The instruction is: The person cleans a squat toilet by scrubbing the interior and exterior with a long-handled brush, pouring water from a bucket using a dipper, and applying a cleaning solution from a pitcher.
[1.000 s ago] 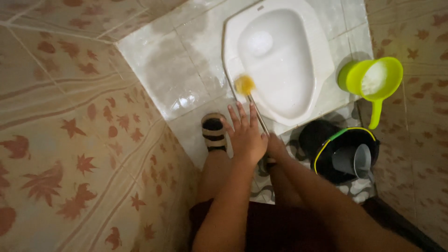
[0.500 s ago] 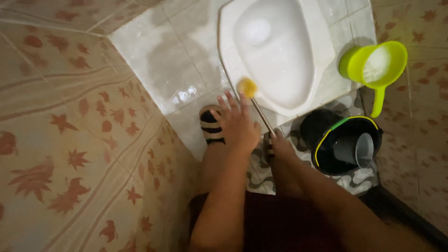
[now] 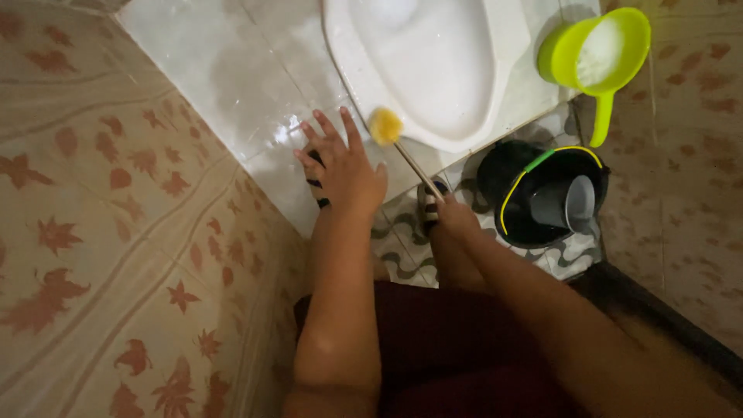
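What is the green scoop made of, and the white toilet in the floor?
The green scoop looks like plastic: bright, even colour, thin moulded rim and handle. The white toilet pan looks like glazed ceramic, smooth and glossy with soft reflections, though the picture cannot prove it.

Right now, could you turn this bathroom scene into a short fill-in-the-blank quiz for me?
1. The right hand holds a brush whose head is coloured ____.
2. The left hand has its fingers ____.
3. The green scoop stands beside a white squat ____.
4. A grey cup sits inside a black ____.

Missing words: yellow; spread; toilet; bucket
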